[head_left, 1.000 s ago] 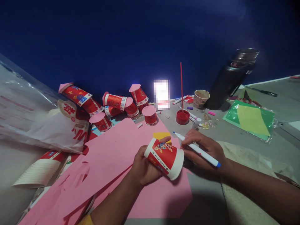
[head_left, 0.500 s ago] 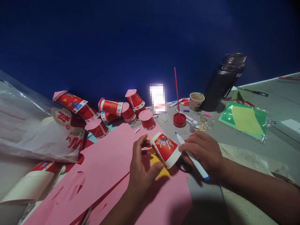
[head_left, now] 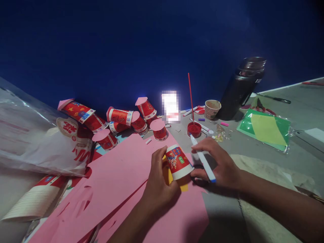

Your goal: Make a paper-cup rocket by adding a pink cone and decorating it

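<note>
A red and white paper cup with a printed picture leans on its side over the pink paper, its wide rim toward the lower right. My left hand is closed around its left side, fingers above and thumb below. In my right hand is a white marker with a blue tip and blue end, slanting across the fingers. That hand's thumb and a fingertip are at the cup's rim. Beneath the cup shows a yellow piece. A dark loop, perhaps a scissors handle, is partly hidden below my right hand.
Pink paper sheets cover the left front. Several red cups with pink tops, one a standing cup, line the back. Rightward are a red pot with a stick, a patterned cup, a black flask and a green packet.
The cup has turned about its length, bringing a green label into view. My left fingers have closed in on it. My right hand has shifted to the rim, and the marker sits slightly higher.
</note>
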The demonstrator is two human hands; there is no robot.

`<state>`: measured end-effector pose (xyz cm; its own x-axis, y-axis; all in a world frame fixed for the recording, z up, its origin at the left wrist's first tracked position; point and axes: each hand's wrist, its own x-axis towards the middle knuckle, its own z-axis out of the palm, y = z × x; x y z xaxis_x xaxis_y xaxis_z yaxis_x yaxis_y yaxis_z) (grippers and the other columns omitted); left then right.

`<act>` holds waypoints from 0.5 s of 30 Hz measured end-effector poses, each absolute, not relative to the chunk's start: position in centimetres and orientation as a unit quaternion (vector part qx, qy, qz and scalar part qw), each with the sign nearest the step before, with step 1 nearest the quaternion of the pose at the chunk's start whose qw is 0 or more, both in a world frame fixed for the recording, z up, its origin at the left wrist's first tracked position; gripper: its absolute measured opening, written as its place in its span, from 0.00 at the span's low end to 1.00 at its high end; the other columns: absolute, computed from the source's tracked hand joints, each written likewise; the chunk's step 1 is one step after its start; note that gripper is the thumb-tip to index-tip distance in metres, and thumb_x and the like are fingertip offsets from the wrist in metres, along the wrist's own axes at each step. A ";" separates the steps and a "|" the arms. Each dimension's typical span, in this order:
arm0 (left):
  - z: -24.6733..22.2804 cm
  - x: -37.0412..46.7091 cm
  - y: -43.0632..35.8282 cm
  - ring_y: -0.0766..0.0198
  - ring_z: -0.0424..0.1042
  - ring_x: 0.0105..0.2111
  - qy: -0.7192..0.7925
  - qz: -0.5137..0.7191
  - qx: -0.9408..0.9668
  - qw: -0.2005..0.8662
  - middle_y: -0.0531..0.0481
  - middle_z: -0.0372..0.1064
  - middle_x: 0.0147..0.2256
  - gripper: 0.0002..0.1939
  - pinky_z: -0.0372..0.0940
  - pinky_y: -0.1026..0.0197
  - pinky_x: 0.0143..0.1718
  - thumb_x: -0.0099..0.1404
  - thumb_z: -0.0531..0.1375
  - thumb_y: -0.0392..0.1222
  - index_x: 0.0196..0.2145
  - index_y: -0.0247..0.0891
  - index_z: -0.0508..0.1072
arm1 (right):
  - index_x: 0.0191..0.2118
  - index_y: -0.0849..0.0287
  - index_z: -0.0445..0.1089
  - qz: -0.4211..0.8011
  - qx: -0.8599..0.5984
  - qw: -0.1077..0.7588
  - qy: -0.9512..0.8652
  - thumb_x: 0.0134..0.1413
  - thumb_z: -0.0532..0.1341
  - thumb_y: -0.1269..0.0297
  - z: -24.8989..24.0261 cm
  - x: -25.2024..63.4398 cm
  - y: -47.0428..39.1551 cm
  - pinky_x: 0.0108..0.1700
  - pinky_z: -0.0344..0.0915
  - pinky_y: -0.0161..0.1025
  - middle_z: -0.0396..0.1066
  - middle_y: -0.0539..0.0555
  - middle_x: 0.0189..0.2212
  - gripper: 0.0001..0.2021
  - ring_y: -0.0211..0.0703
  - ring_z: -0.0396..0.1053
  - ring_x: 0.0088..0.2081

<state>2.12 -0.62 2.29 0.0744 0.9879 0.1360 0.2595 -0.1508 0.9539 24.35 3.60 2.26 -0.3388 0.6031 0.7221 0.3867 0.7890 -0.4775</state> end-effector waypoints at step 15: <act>2.4 1.6 0.1 0.52 0.76 0.51 0.349 0.478 0.378 0.712 0.44 0.66 0.61 0.48 0.75 0.55 0.47 0.49 0.77 0.37 0.62 0.51 0.60 | 0.70 0.49 0.61 0.372 -0.359 0.374 -0.770 0.30 0.82 0.43 1.6 25.3 4.7 0.59 0.71 0.54 0.67 0.62 0.64 0.58 0.62 0.70 0.58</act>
